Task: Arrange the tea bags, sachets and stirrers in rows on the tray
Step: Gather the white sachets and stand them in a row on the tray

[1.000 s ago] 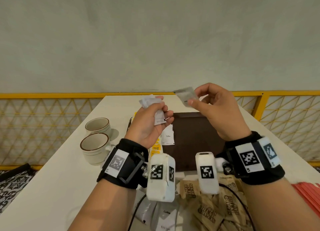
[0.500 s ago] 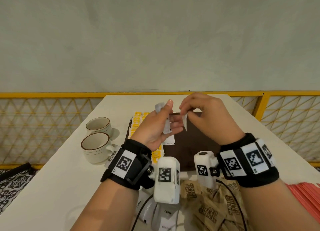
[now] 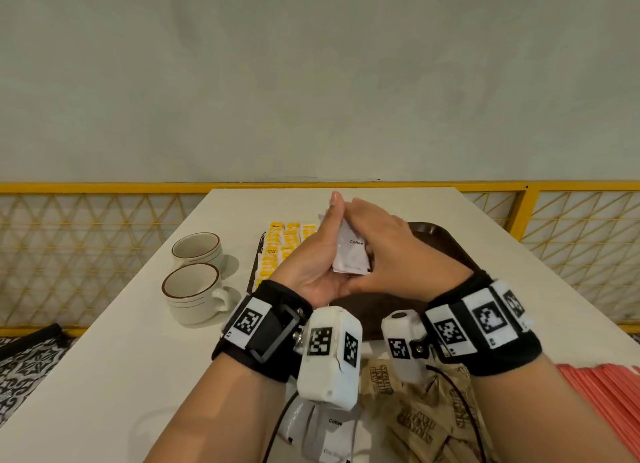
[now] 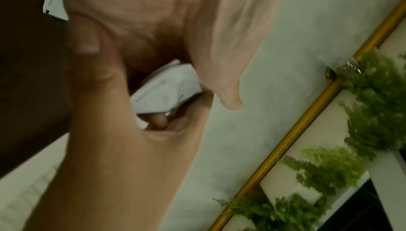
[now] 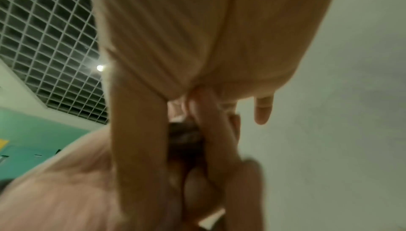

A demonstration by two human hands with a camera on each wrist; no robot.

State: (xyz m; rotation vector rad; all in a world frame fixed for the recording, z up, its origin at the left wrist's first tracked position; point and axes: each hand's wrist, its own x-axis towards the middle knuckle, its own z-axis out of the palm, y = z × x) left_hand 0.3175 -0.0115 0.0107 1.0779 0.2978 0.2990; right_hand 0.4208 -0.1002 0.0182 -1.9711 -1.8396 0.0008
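both hands [image 3: 349, 254] pinch white coffee sachets [image 3: 351, 254] over tray [image 3: 436, 235], label only legible from head view

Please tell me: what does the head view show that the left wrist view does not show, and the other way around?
Only the head view shows the two cups, the rows of yellow tea bags on the dark tray, the brown sachets, the red stirrers and the word "Coffee" on the white sachets.

Only the left wrist view shows green plants beyond the yellow rail.

Both show the left hand and right hand pressed together around the white sachets.
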